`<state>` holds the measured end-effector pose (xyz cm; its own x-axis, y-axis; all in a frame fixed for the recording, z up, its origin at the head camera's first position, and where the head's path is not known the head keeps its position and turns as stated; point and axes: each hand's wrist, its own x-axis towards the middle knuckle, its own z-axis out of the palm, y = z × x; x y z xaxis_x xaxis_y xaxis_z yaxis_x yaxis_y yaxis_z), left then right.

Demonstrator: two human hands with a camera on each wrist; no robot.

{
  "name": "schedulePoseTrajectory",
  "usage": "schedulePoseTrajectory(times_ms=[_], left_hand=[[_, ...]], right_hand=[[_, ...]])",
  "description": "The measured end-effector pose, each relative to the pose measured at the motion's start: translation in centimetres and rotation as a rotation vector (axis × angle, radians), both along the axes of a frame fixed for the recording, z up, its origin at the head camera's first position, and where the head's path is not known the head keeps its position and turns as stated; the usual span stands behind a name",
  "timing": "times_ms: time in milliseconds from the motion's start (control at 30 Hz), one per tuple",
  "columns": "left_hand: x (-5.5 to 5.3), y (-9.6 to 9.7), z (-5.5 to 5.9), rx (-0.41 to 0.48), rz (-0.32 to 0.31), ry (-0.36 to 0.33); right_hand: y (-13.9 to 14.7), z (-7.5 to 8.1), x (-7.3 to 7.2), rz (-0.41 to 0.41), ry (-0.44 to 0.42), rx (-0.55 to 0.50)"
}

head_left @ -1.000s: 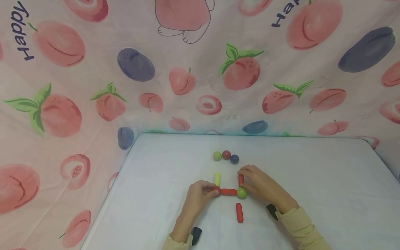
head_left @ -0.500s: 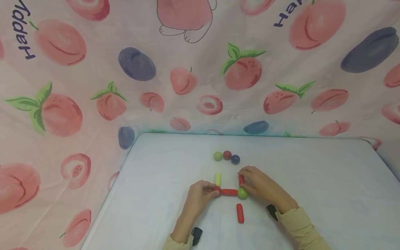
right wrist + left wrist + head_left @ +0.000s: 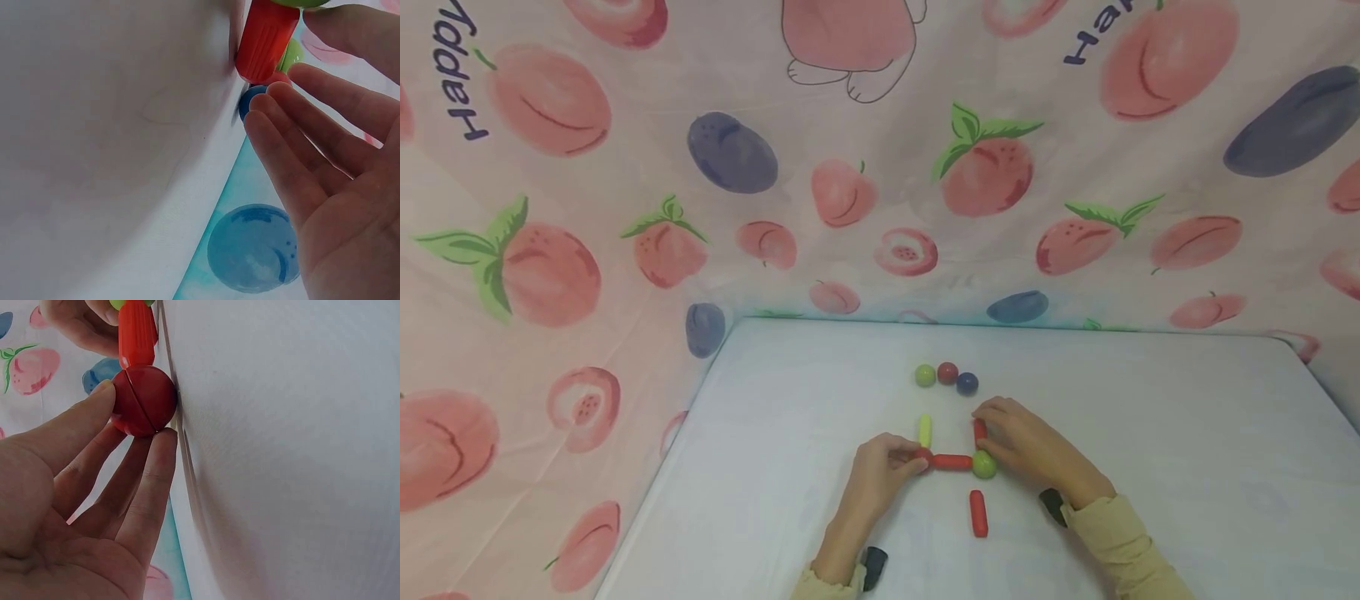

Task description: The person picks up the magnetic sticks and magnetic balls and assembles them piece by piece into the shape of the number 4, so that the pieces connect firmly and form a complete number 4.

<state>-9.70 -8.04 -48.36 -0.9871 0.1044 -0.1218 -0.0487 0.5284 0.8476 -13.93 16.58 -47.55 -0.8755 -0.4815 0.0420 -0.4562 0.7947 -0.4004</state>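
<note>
My left hand (image 3: 880, 471) pinches a red ball (image 3: 145, 400) between thumb and fingertips. From that ball a red ridged stick (image 3: 952, 462) runs right to a green ball (image 3: 984, 464). A second red stick (image 3: 267, 40) extends away from the green ball. My right hand (image 3: 1026, 437) is beside it, thumb tip at the joint of stick and ball, the other fingers fairly straight near the stick's far end. In the right wrist view no finger visibly wraps round the stick. A yellow stick (image 3: 925, 431) reaches away from the red ball.
A loose red stick (image 3: 978, 513) lies nearer on the white table (image 3: 1150, 433). Farther back sit a green ball (image 3: 925, 375), a red ball (image 3: 947, 372) and a blue ball (image 3: 967, 383). Behind the table hangs a fruit-printed cloth (image 3: 850, 275).
Both hands keep almost the same pose, and the balls and sticks hold their arrangement. The head view has shifted slightly.
</note>
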Motion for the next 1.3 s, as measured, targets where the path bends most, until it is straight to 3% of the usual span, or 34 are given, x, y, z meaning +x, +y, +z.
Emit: schedulePoseTrajectory(times_ms=[367, 700, 1300], left_hand=[[0.2, 0.1, -0.1, -0.009, 0.003, -0.008], [0.2, 0.1, -0.1, -0.005, 0.002, -0.007], [0.1, 0.0, -0.1, 0.016, -0.009, 0.017]], right_hand=[[0.0, 0.1, -0.8, -0.001, 0.007, -0.015], [-0.3, 0.3, -1.3, -0.084, -0.043, -0.019], [-0.5, 0.0, -3.0, -0.079, 0.024, -0.077]])
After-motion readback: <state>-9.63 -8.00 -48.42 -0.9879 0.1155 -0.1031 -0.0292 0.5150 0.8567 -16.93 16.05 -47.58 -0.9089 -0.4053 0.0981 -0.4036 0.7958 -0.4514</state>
